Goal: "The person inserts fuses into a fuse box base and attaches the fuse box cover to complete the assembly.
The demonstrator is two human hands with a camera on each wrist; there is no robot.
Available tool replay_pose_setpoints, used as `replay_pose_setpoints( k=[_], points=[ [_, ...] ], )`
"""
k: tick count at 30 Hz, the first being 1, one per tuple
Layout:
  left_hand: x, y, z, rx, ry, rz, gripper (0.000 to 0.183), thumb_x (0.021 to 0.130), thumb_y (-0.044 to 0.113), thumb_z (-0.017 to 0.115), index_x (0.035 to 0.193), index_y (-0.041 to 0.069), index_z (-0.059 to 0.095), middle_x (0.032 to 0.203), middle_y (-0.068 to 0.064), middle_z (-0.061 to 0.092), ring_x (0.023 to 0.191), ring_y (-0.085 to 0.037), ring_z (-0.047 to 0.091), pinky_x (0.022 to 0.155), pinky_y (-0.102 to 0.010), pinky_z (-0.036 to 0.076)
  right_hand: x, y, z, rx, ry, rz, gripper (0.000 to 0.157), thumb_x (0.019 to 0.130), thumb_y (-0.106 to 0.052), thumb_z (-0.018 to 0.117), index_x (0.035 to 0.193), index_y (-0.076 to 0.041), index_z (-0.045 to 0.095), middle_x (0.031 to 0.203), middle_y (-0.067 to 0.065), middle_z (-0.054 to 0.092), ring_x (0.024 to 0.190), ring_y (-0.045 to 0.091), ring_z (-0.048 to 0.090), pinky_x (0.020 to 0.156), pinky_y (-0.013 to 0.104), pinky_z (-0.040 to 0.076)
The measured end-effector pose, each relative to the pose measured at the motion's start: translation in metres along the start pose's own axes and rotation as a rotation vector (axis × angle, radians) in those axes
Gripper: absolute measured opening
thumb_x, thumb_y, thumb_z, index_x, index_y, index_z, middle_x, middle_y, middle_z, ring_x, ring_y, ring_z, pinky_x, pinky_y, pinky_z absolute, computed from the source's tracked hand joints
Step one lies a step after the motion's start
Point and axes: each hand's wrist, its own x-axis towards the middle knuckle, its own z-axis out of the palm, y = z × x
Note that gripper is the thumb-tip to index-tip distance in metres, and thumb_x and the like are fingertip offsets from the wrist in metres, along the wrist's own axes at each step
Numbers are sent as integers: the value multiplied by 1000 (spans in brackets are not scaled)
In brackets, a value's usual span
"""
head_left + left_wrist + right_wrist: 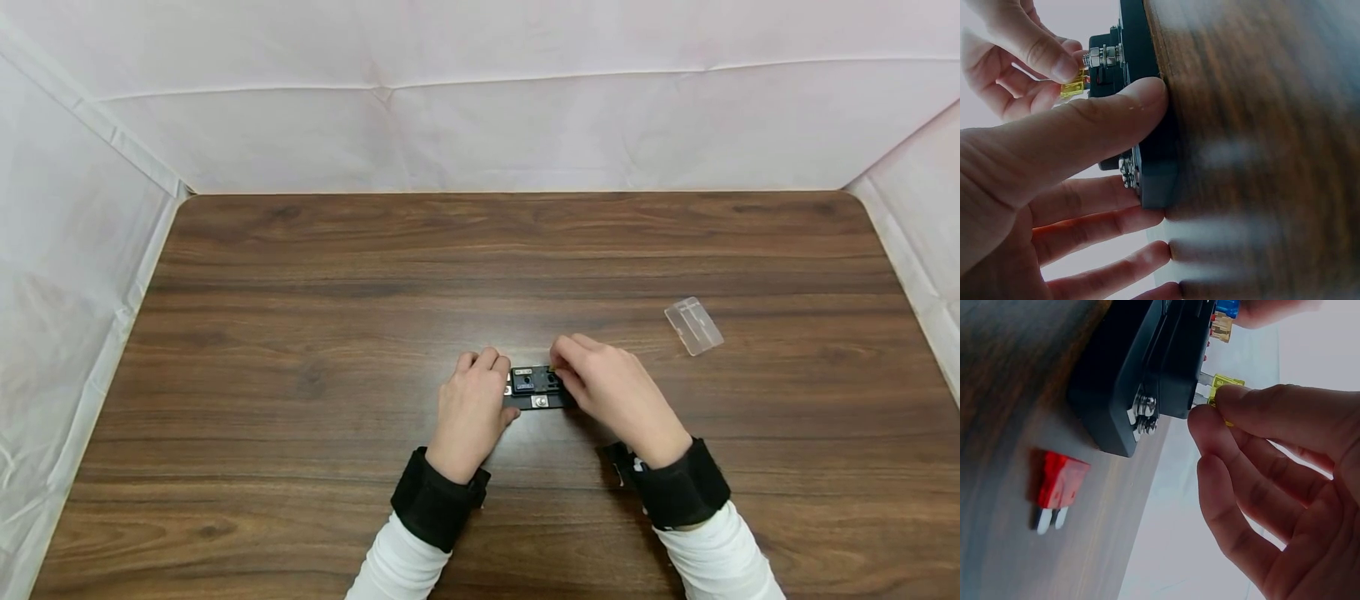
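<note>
A black fuse block [534, 381] with metal screw terminals lies on the wooden table between both hands. My left hand [474, 408] grips its left end, thumb along the near side and fingers at the far side. Between thumb and forefinger my right hand [615, 396] pinches a yellow blade fuse [1225, 382] at the block's right end. Metal prongs of that fuse show between its yellow body and the block's top face. A blue fuse [1228, 307] and a tan fuse [1222, 328] stand on the block farther along.
A red blade fuse [1060, 481] lies on the table beside the block in the right wrist view. Behind the right hand lies a clear plastic cover [693, 327]. White cloth walls [480, 133] border the wooden table [315, 292] at the back and sides.
</note>
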Motion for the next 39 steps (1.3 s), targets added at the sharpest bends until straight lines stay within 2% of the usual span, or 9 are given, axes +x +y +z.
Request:
replay_pose_setpoints(
  k=[10,17,33,39],
  points=[
    [0,-1,-1,-4,-14,-8,43,64,23,82,99,7,63,99,-5,61,100,-26,53,63,-41,57,2,-3,1,-25,1,-4,13,79,-3,66,81,-12,56,71,-1,56,57,13,50,49,34,46],
    [0,-1,-1,5,-16,-11,42,64,24,83,97,7,63,98,-5,61,100,-26,53,63,-41,57,1,-3,3,-65,31,-12,13,78,-4,67,80,-13,57,69,-1,55,55,15,51,47,36,45],
    [-1,0,1,-4,24,-4,42,61,22,84,94,7,63,95,-4,61,95,-25,54,61,-42,56,-1,-3,3,-86,24,-1,12,78,-7,67,79,-13,57,71,-1,53,56,17,51,47,36,44],
    [0,0,1,-6,32,1,42,60,22,84,93,6,63,95,-4,61,95,-25,54,60,-42,56,-2,-3,0,-80,28,-1,7,81,-9,66,82,-12,60,74,0,58,60,16,55,50,37,48]
  ],
)
